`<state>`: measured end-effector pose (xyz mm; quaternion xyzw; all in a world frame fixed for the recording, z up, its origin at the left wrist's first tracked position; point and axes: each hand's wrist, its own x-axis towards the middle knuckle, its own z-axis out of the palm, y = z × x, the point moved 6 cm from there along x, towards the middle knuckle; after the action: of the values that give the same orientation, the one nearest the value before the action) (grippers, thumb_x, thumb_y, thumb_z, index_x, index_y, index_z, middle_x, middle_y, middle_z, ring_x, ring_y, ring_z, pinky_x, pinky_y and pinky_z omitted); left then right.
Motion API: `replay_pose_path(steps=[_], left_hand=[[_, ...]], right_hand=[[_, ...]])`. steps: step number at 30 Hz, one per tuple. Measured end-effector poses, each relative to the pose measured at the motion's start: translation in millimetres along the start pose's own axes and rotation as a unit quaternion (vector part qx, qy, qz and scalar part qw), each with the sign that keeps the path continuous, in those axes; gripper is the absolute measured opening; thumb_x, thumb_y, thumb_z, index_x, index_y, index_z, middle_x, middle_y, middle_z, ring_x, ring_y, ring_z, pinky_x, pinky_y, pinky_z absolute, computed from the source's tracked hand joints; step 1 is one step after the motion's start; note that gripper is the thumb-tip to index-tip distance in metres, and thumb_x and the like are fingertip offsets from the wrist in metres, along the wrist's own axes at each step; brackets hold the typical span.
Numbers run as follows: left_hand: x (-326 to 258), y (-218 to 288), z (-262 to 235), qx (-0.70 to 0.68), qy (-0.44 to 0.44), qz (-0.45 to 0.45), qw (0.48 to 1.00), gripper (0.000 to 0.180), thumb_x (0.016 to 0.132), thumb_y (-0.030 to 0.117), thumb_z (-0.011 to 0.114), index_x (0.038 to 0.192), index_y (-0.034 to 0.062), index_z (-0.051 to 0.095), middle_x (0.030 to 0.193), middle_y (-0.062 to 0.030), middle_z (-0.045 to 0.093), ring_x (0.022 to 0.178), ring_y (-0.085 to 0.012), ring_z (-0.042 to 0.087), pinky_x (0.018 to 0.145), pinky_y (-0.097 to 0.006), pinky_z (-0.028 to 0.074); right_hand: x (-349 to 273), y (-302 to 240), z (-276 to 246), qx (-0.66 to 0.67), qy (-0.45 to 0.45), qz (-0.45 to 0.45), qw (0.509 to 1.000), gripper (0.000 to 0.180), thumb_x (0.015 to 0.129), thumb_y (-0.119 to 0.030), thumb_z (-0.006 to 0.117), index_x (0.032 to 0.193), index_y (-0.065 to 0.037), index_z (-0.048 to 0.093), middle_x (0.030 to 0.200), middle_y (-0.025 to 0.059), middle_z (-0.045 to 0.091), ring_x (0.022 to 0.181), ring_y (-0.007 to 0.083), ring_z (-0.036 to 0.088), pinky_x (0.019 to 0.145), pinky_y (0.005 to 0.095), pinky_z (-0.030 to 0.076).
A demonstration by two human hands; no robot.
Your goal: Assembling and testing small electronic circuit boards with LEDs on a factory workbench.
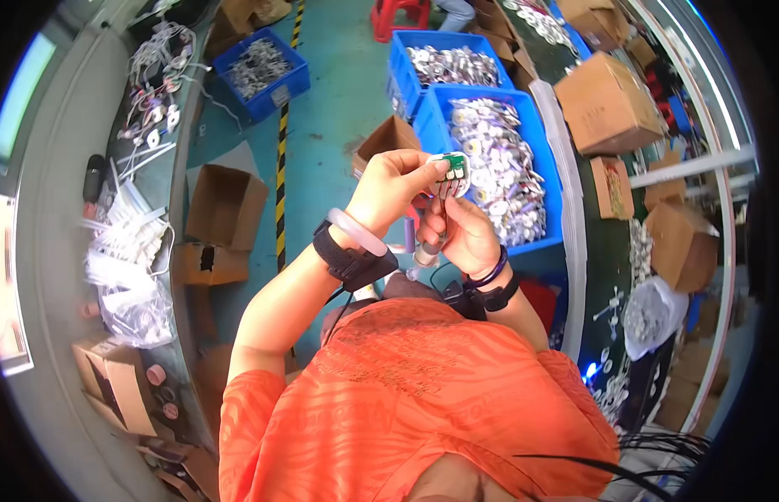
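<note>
In front of my chest, my left hand (391, 182) pinches a small green circuit board (456, 171) seated in a round white housing, thumb on its face. Thin dark and red wires (445, 196) hang from the board's lower side. My right hand (471, 234) is just below and to the right, its fingers closed around these wires. A purple cylinder (410, 231), looking like a battery cell, hangs beside the right fingers. A pale cylindrical part (426, 254) shows under them; whether the hand grips it I cannot tell.
Two blue crates (550, 180) heaped with white and purple parts stand ahead right, against a bench. Another blue crate (296, 82) sits far left on the floor. An open carton (226, 205) and a parts-covered bench are on my left. A red stool (399, 21) stands far ahead near a person's leg.
</note>
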<state>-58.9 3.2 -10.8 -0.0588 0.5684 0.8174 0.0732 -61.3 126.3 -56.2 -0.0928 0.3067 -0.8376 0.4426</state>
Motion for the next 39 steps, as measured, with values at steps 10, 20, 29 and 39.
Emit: replay_pose_path(steps=[10, 20, 29, 39], left_hand=[[13, 33, -137, -0.008, 0.135, 0.027, 0.990, 0.020, 0.091, 0.022, 0.060, 0.097, 0.0040, 0.064, 0.082, 0.0012, 0.062, 0.075, -0.0058, 0.056, 0.066, -0.024, 0.047], [97, 91, -242, 0.003, 0.217, 0.034, 0.976, 0.022, 0.093, 0.024, 0.057, 0.101, 0.0045, 0.062, 0.086, 0.0006, 0.062, 0.079, -0.0068, 0.056, 0.067, -0.024, 0.047], [160, 110, -305, -0.088, 0.203, 0.055, 0.974, 0.034, 0.096, 0.035, 0.049, 0.109, 0.0053, 0.059, 0.092, -0.0029, 0.062, 0.083, -0.0107, 0.058, 0.073, -0.027, 0.047], [209, 94, -381, -0.035, 0.088, -0.011, 0.995, 0.069, 0.094, 0.059, 0.029, 0.125, 0.0021, 0.052, 0.112, -0.0111, 0.061, 0.099, -0.0190, 0.059, 0.092, -0.037, 0.044]], right_hand=[[146, 38, 26, -0.022, -0.061, 0.085, 0.994, 0.028, 0.097, -0.024, 0.046, 0.111, -0.002, 0.055, 0.078, 0.0042, 0.055, 0.072, 0.0198, 0.055, 0.069, 0.0320, 0.045], [307, 21, 28, -0.015, -0.099, 0.159, 0.982, 0.027, 0.097, -0.028, 0.047, 0.097, -0.003, 0.057, 0.076, 0.0040, 0.057, 0.071, 0.0179, 0.057, 0.069, 0.0305, 0.045], [411, -12, 38, 0.034, -0.123, 0.205, 0.970, 0.026, 0.097, -0.028, 0.045, 0.096, -0.004, 0.056, 0.077, 0.0025, 0.056, 0.070, 0.0168, 0.055, 0.072, 0.0356, 0.046], [512, -29, 52, 0.106, -0.116, 0.245, 0.957, 0.023, 0.098, -0.028, 0.045, 0.098, -0.007, 0.054, 0.077, -0.0002, 0.050, 0.072, 0.0156, 0.051, 0.075, 0.0372, 0.044]])
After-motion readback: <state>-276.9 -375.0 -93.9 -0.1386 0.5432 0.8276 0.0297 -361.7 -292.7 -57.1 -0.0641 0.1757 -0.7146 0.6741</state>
